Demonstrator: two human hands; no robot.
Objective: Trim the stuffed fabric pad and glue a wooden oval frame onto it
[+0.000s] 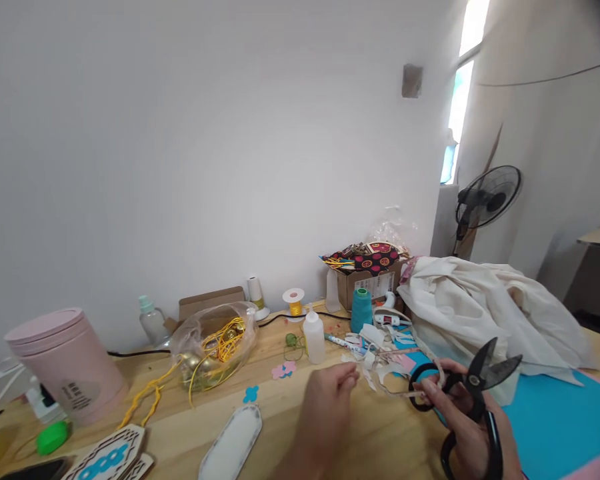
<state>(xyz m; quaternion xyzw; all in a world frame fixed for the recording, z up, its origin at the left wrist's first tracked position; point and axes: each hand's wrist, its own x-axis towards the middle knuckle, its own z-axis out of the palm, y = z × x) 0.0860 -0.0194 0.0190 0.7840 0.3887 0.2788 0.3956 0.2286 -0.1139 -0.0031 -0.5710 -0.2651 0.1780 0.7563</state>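
- The right hand (463, 407), at the near right of the pale wooden table (380, 440), grasps a pair of black-handled scissors with dark metal blades (475, 380); the blades stand apart and point toward the far right.
- A thin, pale pinkish cord (400, 395) lies against the fingers of that same hand, beside the scissors' left loop, and extends leftward in a slack curve.
- The left hand (333, 390) is left of the cord, its fingers curled into a loose fist (whether anything is pinched inside, I cannot tell).
- Beyond the left hand stands a translucent white plastic squeeze bottle (315, 341); to its right, white paper scraps (373, 337) lie in a loose heap, with a teal cone of thread (361, 312) upright just behind.
- To the right of the right hand, a bright blue flat sheet (560, 427) covers the table; a bunched white cloth (460, 293) is piled at its far side.
- Left of the left hand, a white elongated panel with angled corners (234, 440) lies flat near a small blue flower-shaped cutout (251, 394).
- Farther left are a clear plastic bag holding gold balls and yellow cord (250, 320) and a pink lidded canister (65, 367).
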